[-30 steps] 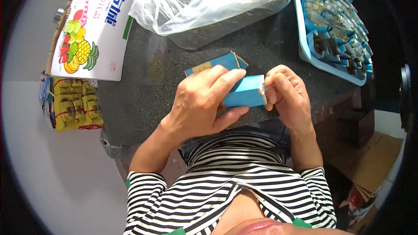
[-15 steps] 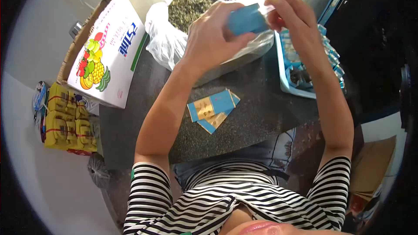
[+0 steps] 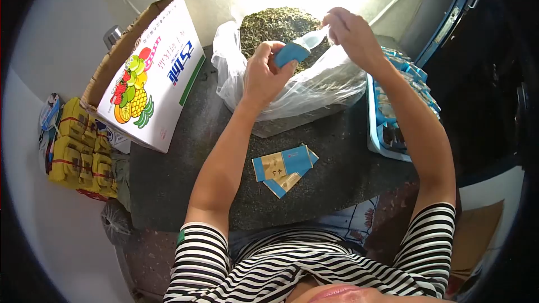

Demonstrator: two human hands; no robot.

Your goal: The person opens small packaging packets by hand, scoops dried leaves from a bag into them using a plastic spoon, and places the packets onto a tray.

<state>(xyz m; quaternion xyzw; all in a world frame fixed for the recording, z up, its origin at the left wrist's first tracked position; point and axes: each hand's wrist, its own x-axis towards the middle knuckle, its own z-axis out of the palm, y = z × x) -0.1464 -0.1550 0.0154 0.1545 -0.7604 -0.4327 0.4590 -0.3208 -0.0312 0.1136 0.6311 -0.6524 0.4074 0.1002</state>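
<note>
Two hands (image 3: 263,77) (image 3: 353,39) hold blue packet (image 3: 291,55), clear liner (image 3: 312,38); packet partly hidden.

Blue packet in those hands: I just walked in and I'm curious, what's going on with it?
A person's left hand holds the blue packet, while the right hand pinches clear plastic at its mouth, above an open bag of dried leaves. Two flat packets overlap nearby; more packets sit in a light-blue tray.
</note>
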